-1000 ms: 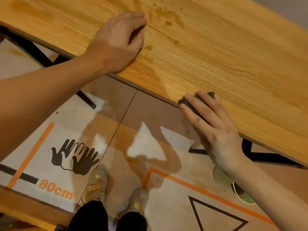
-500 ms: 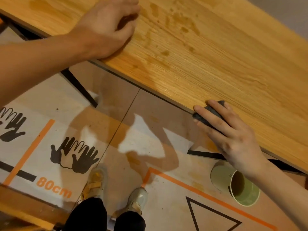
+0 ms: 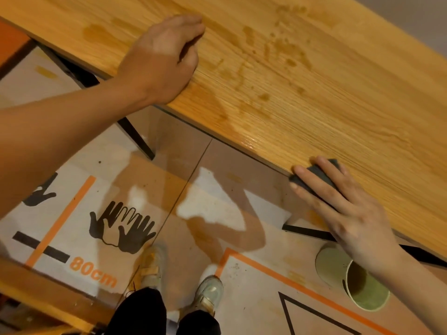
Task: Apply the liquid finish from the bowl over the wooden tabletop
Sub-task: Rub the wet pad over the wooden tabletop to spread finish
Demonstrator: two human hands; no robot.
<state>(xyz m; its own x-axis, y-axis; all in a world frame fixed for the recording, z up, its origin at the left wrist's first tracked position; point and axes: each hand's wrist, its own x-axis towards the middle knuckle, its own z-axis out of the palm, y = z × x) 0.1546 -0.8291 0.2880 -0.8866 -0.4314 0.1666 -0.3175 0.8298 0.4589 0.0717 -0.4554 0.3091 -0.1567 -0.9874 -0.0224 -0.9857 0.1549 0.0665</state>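
Across the top of the view, the long orange-brown wooden tabletop runs on a slant, from the upper left down to the lower right. Its thin dark grain lines go the same way as its long side. The wood looks smooth. It has darker wet blotches in the middle, and a shiny wet patch sits right at the near edge.

The right hand lies at the near edge of the tabletop, low on the right. Its fingers are nearly straight and spread a little, pointing up and to the left. They press on a small dark grey sponge pad. The pad looks soft and has rounded corners. It sits right on the edge of the wood, partly over the side.

The left hand rests on the tabletop farther up and to the left. Its fingers are curled under in a loose fist. I cannot tell if anything is inside it.

Down on the floor, below the right wrist, sits a round pale green bowl. It is shaped like a cup and shows brown liquid inside. The floor has a flat sheet with orange lines, black hand shapes and the words "80cm". Two light shoes stand near the bottom of the view.
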